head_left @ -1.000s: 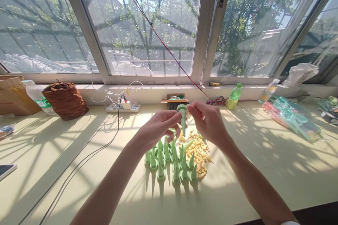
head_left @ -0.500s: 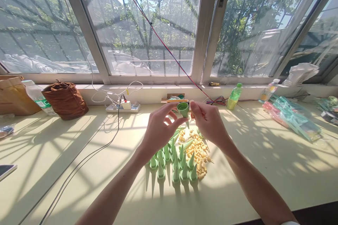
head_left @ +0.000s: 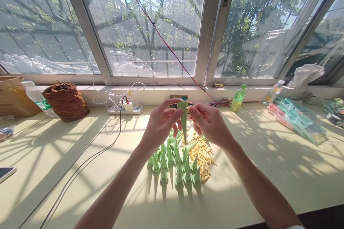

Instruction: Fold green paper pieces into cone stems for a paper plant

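Note:
My left hand (head_left: 160, 124) pinches a green plastic cone spike (head_left: 184, 121) near its wide top, its tip pointing down, above the table. My right hand (head_left: 206, 123) is closed right beside the spike's top, fingers touching it; what its fingertips hold is hidden. Below the hands several green cone spikes (head_left: 174, 166) stand upright in rows, tips up. A heap of small yellow pegs (head_left: 202, 154) lies to their right.
A pale table (head_left: 67, 171) runs under the window. A brown bag (head_left: 66, 101), water bottle (head_left: 37, 97) and cardboard box (head_left: 12, 94) stand at the back left. A power strip (head_left: 125, 108) with cables sits centre back. A green bottle (head_left: 238, 98) and plastic bags (head_left: 298, 118) lie right.
The spike, tilted with its open top toward me half a second ago, now hangs upright, tip down. Both hands have closed in around it, slightly lower.

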Available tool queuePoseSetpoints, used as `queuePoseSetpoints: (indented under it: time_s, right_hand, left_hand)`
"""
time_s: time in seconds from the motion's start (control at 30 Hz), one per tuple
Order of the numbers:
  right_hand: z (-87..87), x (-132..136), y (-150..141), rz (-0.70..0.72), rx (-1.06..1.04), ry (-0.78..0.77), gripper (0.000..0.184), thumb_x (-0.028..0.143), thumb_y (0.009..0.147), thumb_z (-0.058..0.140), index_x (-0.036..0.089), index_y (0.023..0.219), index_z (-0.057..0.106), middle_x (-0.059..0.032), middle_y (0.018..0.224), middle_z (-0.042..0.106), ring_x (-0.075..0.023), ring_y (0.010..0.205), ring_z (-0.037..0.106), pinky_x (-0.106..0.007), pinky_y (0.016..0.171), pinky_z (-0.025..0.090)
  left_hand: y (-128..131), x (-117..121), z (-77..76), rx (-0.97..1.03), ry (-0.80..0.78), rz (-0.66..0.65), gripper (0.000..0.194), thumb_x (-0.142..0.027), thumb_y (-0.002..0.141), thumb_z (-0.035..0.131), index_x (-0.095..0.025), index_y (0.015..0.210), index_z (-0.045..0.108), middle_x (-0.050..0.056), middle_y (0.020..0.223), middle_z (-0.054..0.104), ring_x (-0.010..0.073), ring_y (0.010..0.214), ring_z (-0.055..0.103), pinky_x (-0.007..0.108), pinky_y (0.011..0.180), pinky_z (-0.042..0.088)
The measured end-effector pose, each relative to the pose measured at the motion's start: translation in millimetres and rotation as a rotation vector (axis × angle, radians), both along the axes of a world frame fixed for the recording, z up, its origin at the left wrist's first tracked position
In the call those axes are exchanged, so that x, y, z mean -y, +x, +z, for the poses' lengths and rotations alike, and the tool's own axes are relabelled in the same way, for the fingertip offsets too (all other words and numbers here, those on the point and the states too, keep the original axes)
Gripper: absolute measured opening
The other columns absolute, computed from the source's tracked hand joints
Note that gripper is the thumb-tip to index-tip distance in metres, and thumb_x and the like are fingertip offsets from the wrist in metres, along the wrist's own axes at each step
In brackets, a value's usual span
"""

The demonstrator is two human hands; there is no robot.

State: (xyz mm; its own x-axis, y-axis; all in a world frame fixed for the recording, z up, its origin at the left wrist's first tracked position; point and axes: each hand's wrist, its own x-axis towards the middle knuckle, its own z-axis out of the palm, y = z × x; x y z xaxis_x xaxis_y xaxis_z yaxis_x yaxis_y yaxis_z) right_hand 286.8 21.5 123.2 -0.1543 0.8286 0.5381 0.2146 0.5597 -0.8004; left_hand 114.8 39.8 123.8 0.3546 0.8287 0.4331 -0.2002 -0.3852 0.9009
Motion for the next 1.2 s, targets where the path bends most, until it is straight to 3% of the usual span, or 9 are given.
queuePoseSetpoints:
  time_s: [0.3, 0.53, 0.63, 0.8, 0.97, 1.07, 1.2]
  right_hand:
    - [-4.5, -1, -2, 0.063, -0.048, -0.083, 0.040, 0.052, 0.092, 0.056, 0.019, 0.070, 0.048, 0.0082, 0.049, 0.039, -0.0072, 0.038, 0.041, -0.022, 0.040, 0.031]
    - [-4.3, -1, 1, -0.124, 0.277, 0.141, 0.032, 0.038, 0.097, 0.051, 0.018, 0.073, 0.054, 0.0047, 0.057, 0.046, -0.0089, 0.052, 0.041, -0.024, 0.052, 0.031]
    - [-3.6, -3, 2, -0.144, 0.377, 0.251, 0.030, 0.034, 0.098, 0.050, 0.017, 0.073, 0.054, 0.0041, 0.060, 0.048, -0.0092, 0.055, 0.042, -0.024, 0.055, 0.031]
    - [-5.1, -5, 0, -0.183, 0.353, 0.219, 0.031, 0.033, 0.098, 0.049, 0.018, 0.070, 0.051, 0.0061, 0.055, 0.041, -0.0083, 0.050, 0.035, -0.024, 0.052, 0.029]
    - [-4.9, -3, -1, -0.176, 0.276, 0.116, 0.034, 0.036, 0.096, 0.051, 0.018, 0.067, 0.049, 0.0063, 0.050, 0.040, -0.0078, 0.046, 0.037, -0.024, 0.050, 0.028]
    - [-4.2, -2, 0, -0.057, 0.128, -0.062, 0.036, 0.042, 0.095, 0.052, 0.019, 0.068, 0.050, 0.0078, 0.044, 0.039, -0.0069, 0.039, 0.037, -0.023, 0.045, 0.029]
    - [-1.7, -2, 1, 0.161, -0.130, -0.272, 0.042, 0.053, 0.091, 0.056, 0.019, 0.068, 0.050, 0.0107, 0.040, 0.034, -0.0051, 0.031, 0.031, -0.021, 0.036, 0.024]
  left_hand:
    - [3, -4, -5.2, 0.072, -0.144, -0.058, 0.033, -0.035, 0.086, 0.071, -0.017, 0.111, 0.061, 0.000, 0.064, 0.065, 0.0053, 0.041, 0.048, 0.015, 0.035, 0.040]
    - [-3, -9, -3.8, 0.149, -0.481, -0.135, 0.025, -0.028, 0.077, 0.080, -0.013, 0.094, 0.070, -0.001, 0.063, 0.058, 0.0020, 0.046, 0.048, 0.008, 0.037, 0.035]
    - [-5, -11, -2.8, 0.150, -0.530, -0.197, 0.019, -0.026, 0.078, 0.079, -0.011, 0.086, 0.070, 0.000, 0.064, 0.057, 0.0019, 0.049, 0.049, 0.008, 0.038, 0.036]
    - [-2, -8, -1.5, 0.133, -0.459, -0.101, 0.027, -0.031, 0.076, 0.081, -0.014, 0.095, 0.069, -0.001, 0.063, 0.059, 0.0044, 0.049, 0.051, 0.010, 0.039, 0.037]
    - [1, -7, -5.9, 0.082, -0.274, -0.071, 0.035, -0.038, 0.080, 0.076, -0.016, 0.104, 0.063, 0.000, 0.065, 0.063, 0.0068, 0.046, 0.049, 0.015, 0.035, 0.037]
    - [3, -7, -8.6, 0.026, -0.085, -0.031, 0.032, -0.037, 0.086, 0.069, -0.018, 0.110, 0.058, -0.001, 0.067, 0.062, 0.0070, 0.044, 0.049, 0.017, 0.036, 0.039]
    - [6, -4, -9.1, -0.074, 0.157, 0.125, 0.023, -0.030, 0.090, 0.064, -0.018, 0.109, 0.057, -0.002, 0.069, 0.059, 0.0078, 0.046, 0.053, 0.019, 0.039, 0.042]
